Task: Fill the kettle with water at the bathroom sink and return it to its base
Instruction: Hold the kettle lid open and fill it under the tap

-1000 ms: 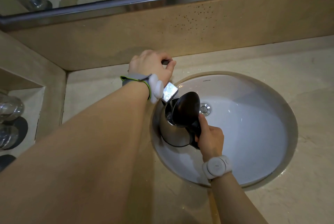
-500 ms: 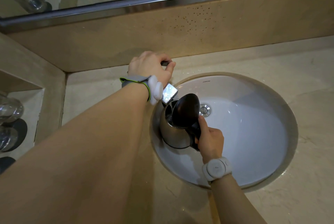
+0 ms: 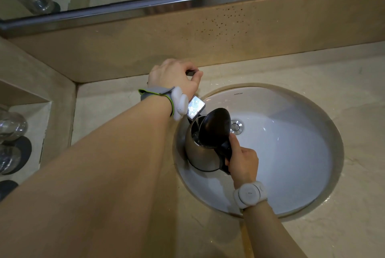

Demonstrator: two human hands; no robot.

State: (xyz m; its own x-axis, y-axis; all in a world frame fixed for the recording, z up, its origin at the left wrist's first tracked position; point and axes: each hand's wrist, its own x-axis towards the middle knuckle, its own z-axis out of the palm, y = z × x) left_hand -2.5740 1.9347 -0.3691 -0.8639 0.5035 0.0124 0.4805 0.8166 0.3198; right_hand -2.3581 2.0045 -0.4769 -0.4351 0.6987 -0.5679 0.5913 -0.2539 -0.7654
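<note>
Head view, one item under the tap. Stainless kettle [image 3: 201,153]: held inside the white sink basin [image 3: 291,153] at its 9 o'clock wall, mouth directly beneath the chrome spout [image 3: 195,106]. Lid [image 3: 215,128]: black, hinged open, standing up toward 12 o'clock. Long axis of the kettle: near upright, tipped slightly toward 10 o'clock; spout side faces the tap, handle faces 4 o'clock toward the wrist.

Right hand [image 3: 242,159]: fingers wrapped tight around the black handle [image 3: 227,149], thumb laid up along it; this is the nearer hand and carries all the weight.

Left hand [image 3: 174,77]: at 11 o'clock from the kettle, curled closed over the tap lever [image 3: 191,72], on the marble surface [image 3: 312,66] behind the basin.

Drain plug [image 3: 236,126]: just beside the lid at 3 o'clock.

Judgement: filling in progress; a thin stream seems to enter the mouth, level not readable. Base not in view.
</note>
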